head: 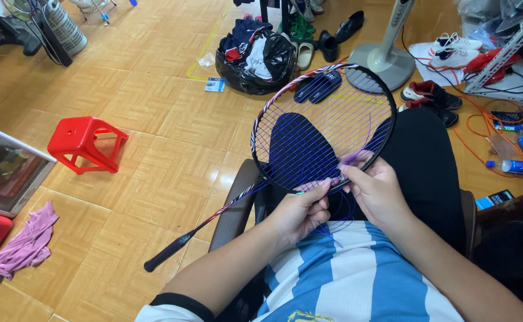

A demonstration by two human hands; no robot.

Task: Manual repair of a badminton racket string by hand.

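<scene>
Nearest, the left hand [300, 211] is clamped on the lower rim of the badminton racket [324, 128], fingers curled round frame and purple string [357, 156] together; the right hand [376, 189] sits just beside it on the same rim, fingertips pinched on the loose string end where it loops near the frame. To do this bit well, I'd judge: keep the left hand firm so the frame doesn't twist, feed the string w/ the right in short pulls, keep the slack loop from kinking, and check each pass goes over/under in turn before snugging. Racket lies across the person's lap above the blue-and-white striped shirt [345, 280], head tilted up and away, shaft and dark handle [166, 255] running down-left over the wooden floor [154, 137]. Frame is dark w/ pink-white bands at the top edge; the string bed looks mostly filled w/ mains and crosses, some loose strands hanging below the hands. Farther off: red plastic stool [85, 143] on its side, black bag of clothes [255, 56], fan base [383, 59], shoes [431, 95].
</scene>
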